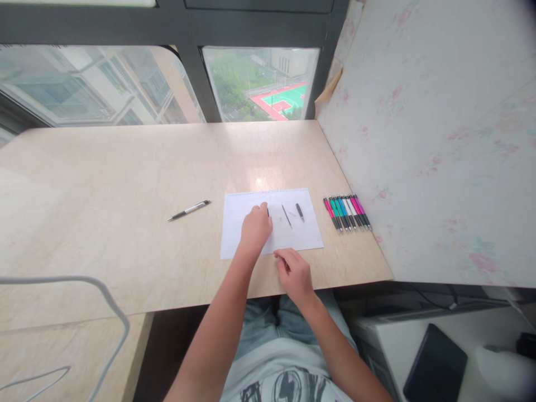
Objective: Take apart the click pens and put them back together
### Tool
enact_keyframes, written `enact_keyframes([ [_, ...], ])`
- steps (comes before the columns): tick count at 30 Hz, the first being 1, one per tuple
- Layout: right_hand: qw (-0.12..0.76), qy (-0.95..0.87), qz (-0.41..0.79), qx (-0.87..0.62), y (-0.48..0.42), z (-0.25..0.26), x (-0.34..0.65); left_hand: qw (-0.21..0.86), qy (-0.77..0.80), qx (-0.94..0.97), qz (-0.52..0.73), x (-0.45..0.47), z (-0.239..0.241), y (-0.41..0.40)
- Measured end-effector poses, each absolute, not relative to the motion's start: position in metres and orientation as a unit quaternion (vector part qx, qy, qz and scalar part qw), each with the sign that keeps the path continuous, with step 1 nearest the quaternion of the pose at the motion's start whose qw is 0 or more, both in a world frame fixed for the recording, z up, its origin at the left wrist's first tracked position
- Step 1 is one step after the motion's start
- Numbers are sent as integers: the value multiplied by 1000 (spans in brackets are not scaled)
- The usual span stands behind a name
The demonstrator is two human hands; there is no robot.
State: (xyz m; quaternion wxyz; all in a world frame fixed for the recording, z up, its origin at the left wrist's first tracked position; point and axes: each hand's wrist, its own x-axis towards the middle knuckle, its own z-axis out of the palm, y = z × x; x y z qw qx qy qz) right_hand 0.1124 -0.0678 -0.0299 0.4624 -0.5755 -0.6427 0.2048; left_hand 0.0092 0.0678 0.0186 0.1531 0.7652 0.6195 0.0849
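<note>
On the left half of the white sheet of paper (238, 237), my left hand (256, 226) is closed, with the dark end of a pen part (268, 213) showing beside its fingers. My right hand (295, 273) rests at the sheet's near edge, fingers curled. Whether anything lies within them is hidden. To the right of my left hand, a thin dark ink refill (287, 216) and a short black pen grip section (300, 211) lie apart on the paper. A tiny spring-like piece (292, 214) and another small bit (281, 219) lie on either side of the refill.
A white and black pen (189, 210) lies left of the paper. Several colored pens (347, 213) form a row by the papered wall (435, 139). A grey cable (104, 293) arches over the near left. Windows back the beige table (125, 184); a dark flat object (435, 363) sits lower right.
</note>
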Motion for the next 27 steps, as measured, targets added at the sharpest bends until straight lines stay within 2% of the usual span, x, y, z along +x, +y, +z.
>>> enact_keyframes([
  [3,465,-640,205,-576,-67,-29,113,131,637,756,82,5,26,63],
  [7,466,-636,219,-575,-67,-26,114,146,644,736,147,-7,36,46],
  [15,467,-603,247,-597,-75,-14,118,387,498,723,283,-29,10,-40],
  [20,416,-615,252,-620,-74,-16,119,349,494,749,270,-25,-10,-76],
  [27,375,-638,242,-627,-71,-20,118,354,472,759,274,-25,-8,-75],
])
